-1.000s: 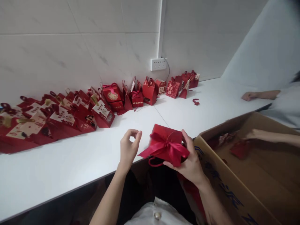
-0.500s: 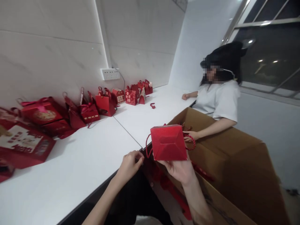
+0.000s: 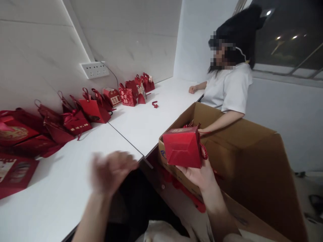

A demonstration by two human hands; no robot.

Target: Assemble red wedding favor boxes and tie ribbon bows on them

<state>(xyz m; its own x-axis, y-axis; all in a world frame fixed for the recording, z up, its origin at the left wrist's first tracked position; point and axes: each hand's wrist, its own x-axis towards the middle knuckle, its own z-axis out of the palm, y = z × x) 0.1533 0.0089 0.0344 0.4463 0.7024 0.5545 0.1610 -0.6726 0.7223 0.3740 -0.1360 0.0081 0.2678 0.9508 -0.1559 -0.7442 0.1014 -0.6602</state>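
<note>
A red gift box (image 3: 181, 148) with a twisted red cord handle is in my right hand (image 3: 196, 174), its folded bottom turned toward me. The fingers are mostly behind the box, which sits above the near side of a large cardboard carton (image 3: 254, 161). My left hand (image 3: 113, 171) is over the front edge of the white table (image 3: 65, 174), apart from the box. Motion smears its fingers, so whether they are open or closed is unclear.
Several red gift boxes (image 3: 96, 109) line the wall side of the table, and a small red strip (image 3: 154, 104) lies farther back. Across the carton sits a person in a white shirt (image 3: 234, 87), one hand inside it. A socket strip (image 3: 94, 69) is on the wall.
My left hand has moved left, away from the gift box. My right hand still holds the box, now tilted slightly with more of its top side showing. The whole view has shifted.
</note>
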